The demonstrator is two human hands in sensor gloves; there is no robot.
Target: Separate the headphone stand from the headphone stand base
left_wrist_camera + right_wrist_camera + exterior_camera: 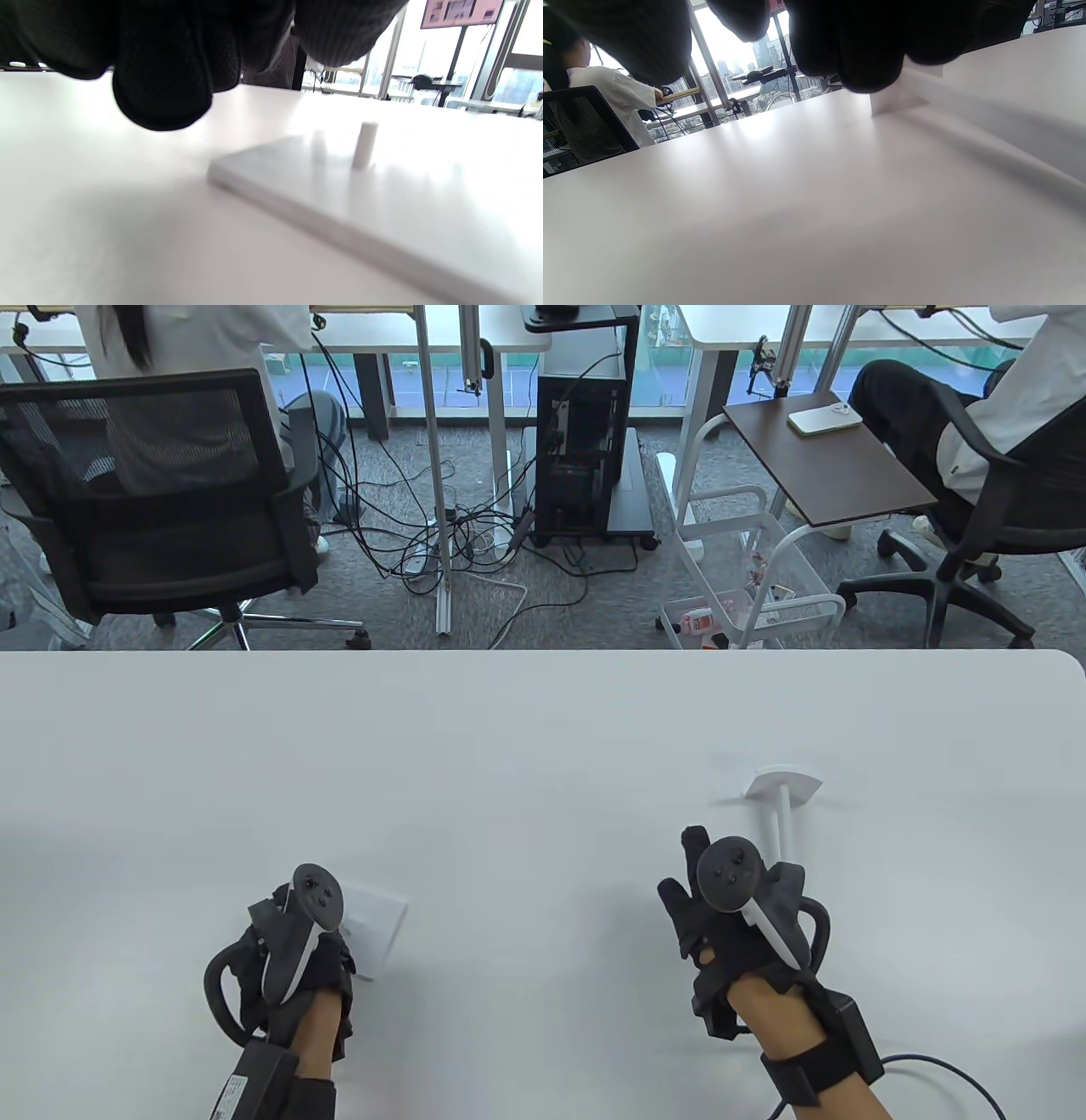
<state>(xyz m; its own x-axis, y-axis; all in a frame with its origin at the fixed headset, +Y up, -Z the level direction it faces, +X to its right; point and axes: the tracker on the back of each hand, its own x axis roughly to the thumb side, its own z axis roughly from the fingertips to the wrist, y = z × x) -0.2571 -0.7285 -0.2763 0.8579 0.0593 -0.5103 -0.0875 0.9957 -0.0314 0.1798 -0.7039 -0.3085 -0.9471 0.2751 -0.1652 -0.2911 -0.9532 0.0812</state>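
The 2 parts already lie apart on the white table (543, 746). The headphone stand base (373, 929), a flat white square plate, lies flat near the table's front edge on the left, and the left wrist view shows a short white peg (365, 144) standing upright on it. The left hand (288, 959) sits just beside the plate's left edge, partly covering it from above; its gloved fingers (165, 84) hang above the tabletop, clear of the plate in the wrist view, and hold nothing (how far they curl cannot be told). The headphone stand (785, 806), a thin white rod with a curved top piece, lies on its side to the right, well apart from the base, its top pointing away from the person. The right hand (730, 916) is at the rod's near end, fingers extended; whether it grips the rod cannot be told, since the tracker hides that end.
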